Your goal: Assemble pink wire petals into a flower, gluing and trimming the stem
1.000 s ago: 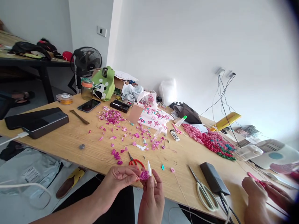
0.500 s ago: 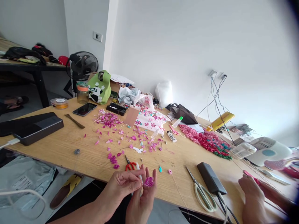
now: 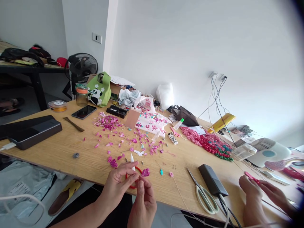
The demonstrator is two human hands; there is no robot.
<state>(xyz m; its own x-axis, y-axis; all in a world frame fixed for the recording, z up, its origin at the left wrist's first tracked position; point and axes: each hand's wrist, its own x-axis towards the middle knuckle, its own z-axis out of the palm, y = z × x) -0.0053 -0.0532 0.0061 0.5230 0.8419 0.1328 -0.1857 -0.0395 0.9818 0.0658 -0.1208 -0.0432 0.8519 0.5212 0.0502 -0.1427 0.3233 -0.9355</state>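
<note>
My left hand (image 3: 122,179) is closed at the front table edge, its thumb and forefinger pinched at the stem end of a magenta petal piece (image 3: 145,172). My right hand (image 3: 143,199) has its fingers curled and its thumb up, holding the same piece just below its petals. A white-tipped tube (image 3: 132,161) points up beside my left fingers. Red-handled pliers (image 3: 138,170) lie behind my hands, partly hidden. Magenta petals (image 3: 113,162) and a larger pile (image 3: 108,121) lie farther back on the table, with a teal leaf (image 3: 161,172) to the right.
Large scissors (image 3: 204,198) and a black power block (image 3: 213,180) lie to the right. Another person's hands (image 3: 258,186) hold something pink at the far right. A phone (image 3: 84,111) and a power bank (image 3: 38,131) are at the left.
My right hand's spread fingers have curled in, and the magenta piece has moved from resting on them to upright between both hands' fingertips. The white-tipped tube now stands out more. The view has shifted slightly.
</note>
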